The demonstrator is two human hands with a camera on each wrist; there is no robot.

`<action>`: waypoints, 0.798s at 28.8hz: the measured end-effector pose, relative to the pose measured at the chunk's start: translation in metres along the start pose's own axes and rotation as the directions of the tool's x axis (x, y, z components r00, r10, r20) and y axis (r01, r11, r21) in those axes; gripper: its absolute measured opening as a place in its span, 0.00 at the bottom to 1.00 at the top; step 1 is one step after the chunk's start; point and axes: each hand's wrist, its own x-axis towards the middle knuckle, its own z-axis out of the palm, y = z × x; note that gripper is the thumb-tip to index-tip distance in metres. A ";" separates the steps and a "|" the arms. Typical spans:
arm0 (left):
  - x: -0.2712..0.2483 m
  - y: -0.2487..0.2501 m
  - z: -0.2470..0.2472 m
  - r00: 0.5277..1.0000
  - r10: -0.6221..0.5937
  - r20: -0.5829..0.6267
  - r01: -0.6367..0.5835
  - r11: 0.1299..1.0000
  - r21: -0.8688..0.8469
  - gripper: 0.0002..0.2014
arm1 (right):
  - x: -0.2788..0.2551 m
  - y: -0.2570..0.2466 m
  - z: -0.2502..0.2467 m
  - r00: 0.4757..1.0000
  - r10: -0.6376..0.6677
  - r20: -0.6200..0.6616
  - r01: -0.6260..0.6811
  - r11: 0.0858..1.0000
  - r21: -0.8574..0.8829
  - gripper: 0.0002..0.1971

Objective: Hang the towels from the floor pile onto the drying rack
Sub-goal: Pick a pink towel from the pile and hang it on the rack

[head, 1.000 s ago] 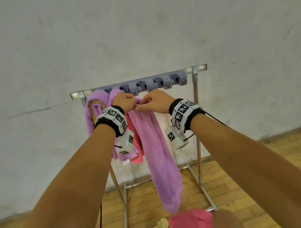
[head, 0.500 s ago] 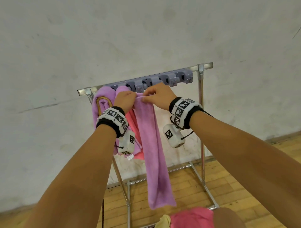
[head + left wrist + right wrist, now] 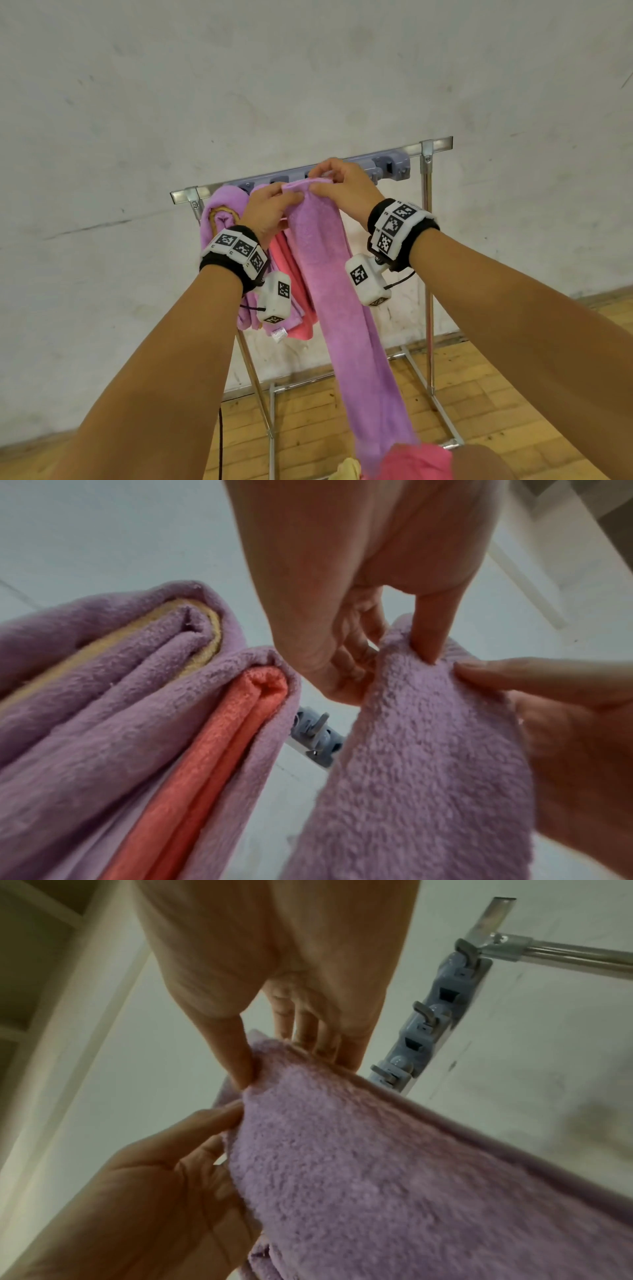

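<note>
A long purple towel (image 3: 346, 308) hangs from both my hands in front of the drying rack (image 3: 428, 240). My left hand (image 3: 274, 209) pinches its top edge from the left, thumb on the near face (image 3: 431, 642). My right hand (image 3: 339, 185) pinches the same top edge from the right (image 3: 246, 1069), just below the rack's top bar (image 3: 435, 145). The towel (image 3: 394, 1177) trails down to the floor pile. Folded purple (image 3: 222, 212) and coral towels (image 3: 291, 274) hang at the rack's left end. The grey hook strip (image 3: 428, 1031) is right behind the held edge.
A pink towel (image 3: 418, 462) and a yellow one (image 3: 347, 471) lie in the pile at the bottom edge. A white wall (image 3: 308, 85) stands close behind the rack. The rack's base frame (image 3: 438, 411) rests on the wooden floor (image 3: 308, 428). Hooks to the right (image 3: 394, 168) are bare.
Both hands have lifted the purple towel's top edge higher and to the right along the hook strip. The towel now hangs straighter and flatter between them.
</note>
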 end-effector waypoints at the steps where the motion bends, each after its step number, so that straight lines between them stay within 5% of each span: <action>1: 0.001 0.002 0.000 1.000 0.016 -0.010 -0.016 1.000 -0.021 0.06 | -0.001 0.001 -0.001 0.999 0.038 0.004 -0.038 0.998 0.055 0.15; 4: 0.004 0.007 -0.002 0.997 0.064 -0.046 -0.068 0.994 -0.091 0.04 | -0.004 0.007 -0.004 0.976 0.190 0.105 -0.202 0.972 0.120 0.28; 8: 0.004 0.010 -0.003 0.995 0.070 -0.075 -0.079 0.989 -0.128 0.02 | -0.010 0.008 -0.007 0.972 0.168 0.165 -0.194 0.969 0.156 0.20; 12: -0.002 0.000 -0.001 0.994 -0.090 0.056 0.091 0.995 -0.027 0.18 | -0.009 0.003 -0.010 0.989 0.126 0.079 -0.141 0.966 0.217 0.20; 17: -0.001 0.005 0.001 1.000 0.020 0.005 -0.019 0.988 -0.155 0.05 | -0.016 0.006 -0.008 0.958 0.203 0.204 -0.252 0.933 0.256 0.19; 20: 0.004 0.009 -0.004 0.998 0.034 -0.047 -0.043 0.980 -0.196 0.09 | -0.021 0.013 -0.008 0.918 0.263 0.297 -0.325 0.927 0.185 0.16; 23: 0.007 0.005 -0.004 0.997 -0.021 -0.070 0.010 0.987 -0.159 0.16 | -0.021 0.012 -0.009 0.943 0.220 0.248 -0.270 0.944 0.189 0.13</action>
